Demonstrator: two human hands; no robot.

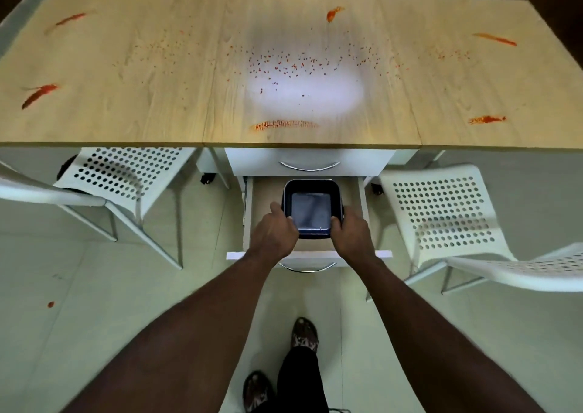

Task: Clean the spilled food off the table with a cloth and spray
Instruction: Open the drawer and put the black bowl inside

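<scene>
Red spilled food [285, 124] lies across the wooden table [157, 103] — six smears, we count, plus scattered specks [284, 64]. Below its near edge, our left hand [276, 232] and right hand [350, 231] reach down, arms straight, fingers clamped on opposite sides of one dark square bin [310, 207] in the open drawer [252, 223]. Four white chairs [441, 214] flank the table — bare floor between
</scene>
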